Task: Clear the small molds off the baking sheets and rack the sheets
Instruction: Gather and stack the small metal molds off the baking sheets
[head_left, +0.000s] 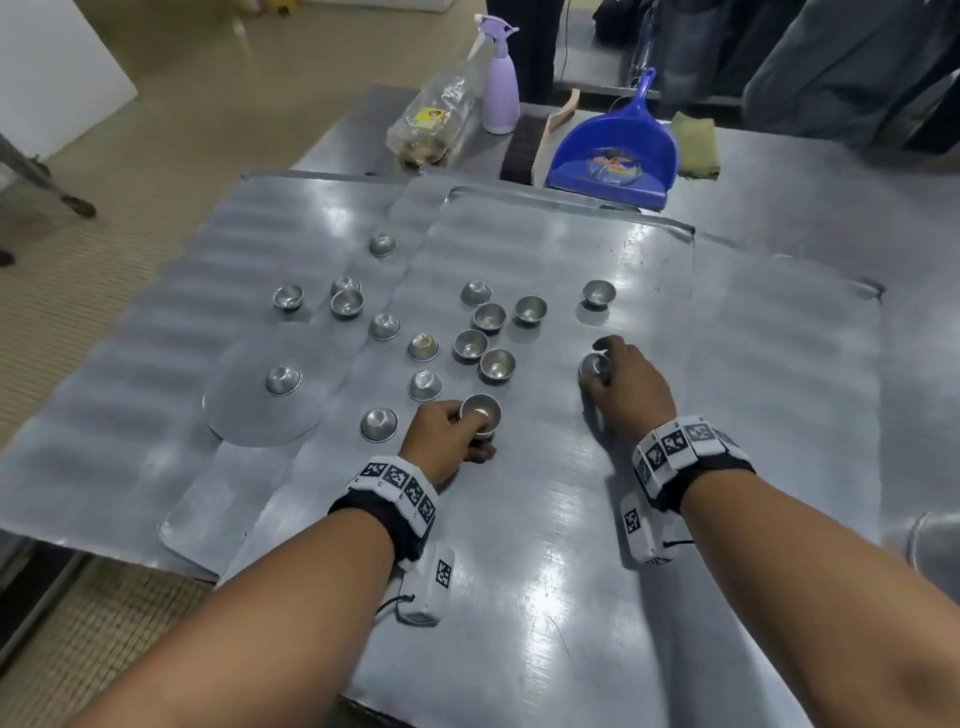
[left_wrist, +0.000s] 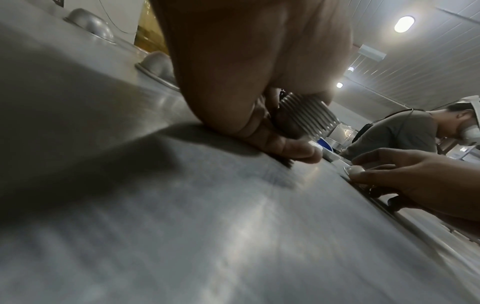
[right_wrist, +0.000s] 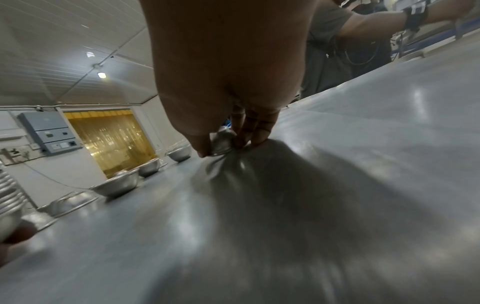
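Two hands busy: my left hand (head_left: 445, 435) grips a stack of small round metal molds (head_left: 481, 414); my right hand (head_left: 626, 387) pinches one overturned mold (head_left: 593, 366) on the flat steel baking sheet (head_left: 545, 519).

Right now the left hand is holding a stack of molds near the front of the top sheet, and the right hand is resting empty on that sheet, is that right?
Not quite. The right hand is not empty: the right wrist view shows its fingers pinching a single small mold. The left hand does hold a stack of molds on the top sheet.
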